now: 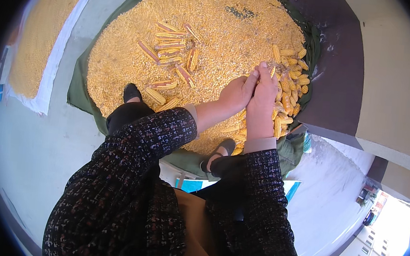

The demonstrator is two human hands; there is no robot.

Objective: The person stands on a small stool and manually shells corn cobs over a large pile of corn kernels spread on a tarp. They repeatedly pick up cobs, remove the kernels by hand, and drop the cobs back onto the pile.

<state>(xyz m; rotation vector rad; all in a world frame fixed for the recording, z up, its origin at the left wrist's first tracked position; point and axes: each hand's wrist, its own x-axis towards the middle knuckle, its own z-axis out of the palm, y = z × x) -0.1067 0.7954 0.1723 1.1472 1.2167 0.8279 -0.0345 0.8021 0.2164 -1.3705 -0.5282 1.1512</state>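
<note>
My left hand [237, 91] and my right hand [262, 96] are pressed together above the shelled corn, fingers curled inward. Between them is an ear of corn, mostly hidden by the hands; a yellow sliver of the ear [272, 72] shows past my right fingers. Just right of my hands lies a pile of whole yellow ears [290, 85]. To the left, several partly shelled ears [170, 44], with bare reddish strips along the cobs, rest on a wide layer of loose kernels [230, 39].
A dark green cloth [82, 78] lies under the kernels. Both my black shoes [132, 92] are among the corn. A wall with a dark purple base [336, 66] borders the right side. Another spread of grain [42, 43] lies on a white sheet [56, 62] at far left.
</note>
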